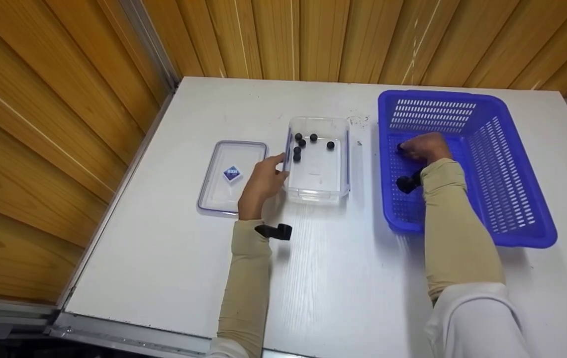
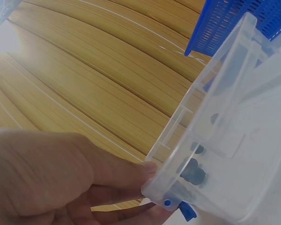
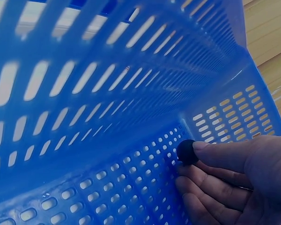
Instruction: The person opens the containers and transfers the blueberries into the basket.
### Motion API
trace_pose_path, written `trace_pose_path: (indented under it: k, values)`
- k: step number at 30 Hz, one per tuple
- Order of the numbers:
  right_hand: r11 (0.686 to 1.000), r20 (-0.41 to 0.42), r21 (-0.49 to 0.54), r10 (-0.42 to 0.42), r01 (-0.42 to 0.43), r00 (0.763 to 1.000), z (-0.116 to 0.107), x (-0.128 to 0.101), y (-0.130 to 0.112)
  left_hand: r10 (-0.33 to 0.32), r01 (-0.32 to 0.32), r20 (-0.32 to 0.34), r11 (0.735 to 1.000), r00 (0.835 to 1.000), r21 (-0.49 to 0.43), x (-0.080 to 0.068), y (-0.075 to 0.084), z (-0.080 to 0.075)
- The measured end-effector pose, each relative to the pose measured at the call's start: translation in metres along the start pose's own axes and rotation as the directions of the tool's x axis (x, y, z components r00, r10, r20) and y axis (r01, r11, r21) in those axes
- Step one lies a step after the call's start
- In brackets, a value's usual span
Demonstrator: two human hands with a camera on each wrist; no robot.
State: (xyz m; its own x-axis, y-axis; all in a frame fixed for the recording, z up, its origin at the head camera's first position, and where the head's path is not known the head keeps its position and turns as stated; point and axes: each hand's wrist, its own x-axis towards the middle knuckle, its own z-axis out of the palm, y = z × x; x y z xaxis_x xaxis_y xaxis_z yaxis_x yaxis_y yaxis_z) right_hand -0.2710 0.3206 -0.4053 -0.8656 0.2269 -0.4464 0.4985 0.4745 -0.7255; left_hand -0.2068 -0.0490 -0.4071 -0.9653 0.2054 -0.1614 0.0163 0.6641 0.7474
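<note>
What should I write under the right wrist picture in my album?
A right hand pinches a small black ball inside a blue slotted plastic basket.

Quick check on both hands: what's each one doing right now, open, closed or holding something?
Left hand: open, touching the side of the clear box.
Right hand: closed, pinching a black ball.

Enclosed work booth, seemingly: wood-grain panel walls [image 1: 283, 40], metal corner rail [image 1: 156, 49], white tabletop [image 1: 333, 278].
</note>
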Motion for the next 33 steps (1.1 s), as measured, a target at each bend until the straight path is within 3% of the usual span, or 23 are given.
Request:
trace_pose_path:
  k: [10, 20, 28, 33]
  values:
    - [0.999, -0.023, -0.027, -0.025, 0.024, 0.999, 0.003, -0.002, 0.0, -0.018, 0.018, 0.003, 1.0, 1.0, -0.001, -0.001, -0.001, 0.001]
    - [0.989, -0.033, -0.131, -0.077, 0.072, 0.996, 0.0, 0.001, 0.001, 0.034, -0.034, -0.002, 0.999, 0.999, 0.019, -0.001, -0.001, -0.001]
    - [0.991, -0.018, -0.082, -0.109, 0.108, 0.994, -0.002, -0.004, -0.004, 0.022, -0.022, 0.002, 1.0, 1.0, 0.013, -0.001, 0.0, -0.001]
    - [0.991, -0.054, -0.044, -0.131, 0.129, 0.99, -0.005, -0.011, -0.017, 0.011, -0.011, 0.002, 1.0, 1.0, 0.003, 0.0, 0.001, -0.001]
